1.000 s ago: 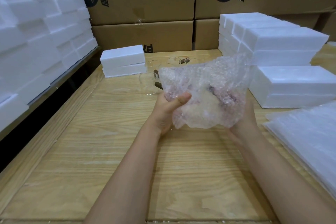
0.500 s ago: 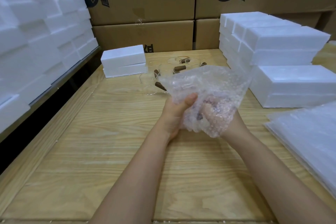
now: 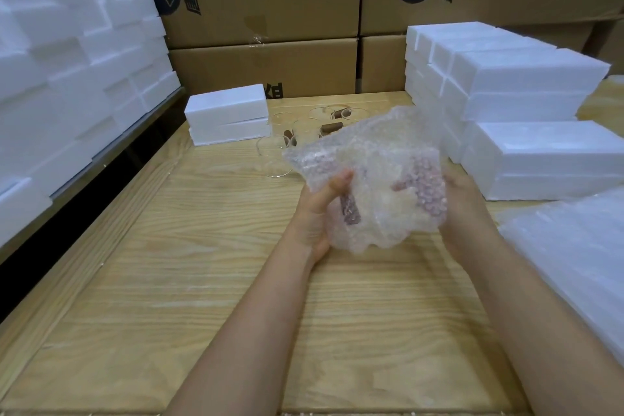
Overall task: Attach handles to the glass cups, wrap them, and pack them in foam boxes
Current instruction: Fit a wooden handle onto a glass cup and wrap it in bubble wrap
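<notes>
A crumpled sheet of bubble wrap (image 3: 374, 165) is bunched around a glass cup whose brown handle (image 3: 349, 211) shows through the plastic. My left hand (image 3: 315, 213) grips the bundle's left side with the thumb on top. On the right side my right hand (image 3: 464, 203) holds it, fingers tucked under the wrap. The bundle hangs just above the wooden table (image 3: 209, 280). Behind it stand several bare glass cups (image 3: 273, 155) with brown handles (image 3: 331, 127). A closed white foam box (image 3: 228, 113) sits at the back left of the table.
Stacked foam boxes (image 3: 533, 111) fill the right side, and a tall wall of foam boxes (image 3: 67, 61) lines the left. A pile of bubble wrap sheets (image 3: 574, 253) lies at the right edge. Cardboard cartons (image 3: 270, 10) close off the back.
The wrap has been folded and turned around the cup. My hands shifted on the bundle, and the brown handle now shows at its left side.
</notes>
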A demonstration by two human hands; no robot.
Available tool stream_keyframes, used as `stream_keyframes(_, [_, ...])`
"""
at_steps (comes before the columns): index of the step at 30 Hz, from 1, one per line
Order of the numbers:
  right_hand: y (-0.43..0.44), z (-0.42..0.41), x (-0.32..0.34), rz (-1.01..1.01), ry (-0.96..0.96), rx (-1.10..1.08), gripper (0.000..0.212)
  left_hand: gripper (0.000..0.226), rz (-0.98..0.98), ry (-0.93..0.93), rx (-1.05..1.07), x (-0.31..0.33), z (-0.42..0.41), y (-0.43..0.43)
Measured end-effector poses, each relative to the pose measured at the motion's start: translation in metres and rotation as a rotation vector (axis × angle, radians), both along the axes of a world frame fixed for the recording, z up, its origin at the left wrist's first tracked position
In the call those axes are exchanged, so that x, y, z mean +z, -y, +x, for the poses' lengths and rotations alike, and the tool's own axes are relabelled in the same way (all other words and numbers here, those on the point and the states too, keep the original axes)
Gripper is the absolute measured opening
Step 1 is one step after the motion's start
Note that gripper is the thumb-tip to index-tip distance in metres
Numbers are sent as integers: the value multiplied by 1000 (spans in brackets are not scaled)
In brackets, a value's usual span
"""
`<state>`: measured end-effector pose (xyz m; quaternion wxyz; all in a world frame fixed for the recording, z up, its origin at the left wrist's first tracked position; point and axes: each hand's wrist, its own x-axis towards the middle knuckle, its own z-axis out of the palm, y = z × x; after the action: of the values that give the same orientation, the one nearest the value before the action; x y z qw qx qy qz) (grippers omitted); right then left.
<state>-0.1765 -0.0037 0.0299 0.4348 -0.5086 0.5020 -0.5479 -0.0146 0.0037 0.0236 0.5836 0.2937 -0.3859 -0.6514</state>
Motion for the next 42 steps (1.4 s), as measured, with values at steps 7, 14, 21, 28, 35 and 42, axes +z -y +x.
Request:
stream_keyframes(7, [-8,-13,3,-138,174,300,72,121,57,-226,29,3,1,4])
stream_keyframes(14, [1,-16,-4,-255,150,-105,7,123,70,-218,37,-5,8,7])
stream_keyframes(21, [3,0,-7,-91,422,-130,76,123,70,-296,62,-4,1,6])
stream_keyframes(28, [-5,47,-21,-31,398,-17,18,115,34,-174,32,-7,-6,2])
stream_keyframes(35, [10,21,-13,-84,354,-124,12,119,95,15,-71,-6,10,9])
stream_keyframes(42, [8,4,-8,-150,258,-70,17,78,135,182,-102,-10,29,15])
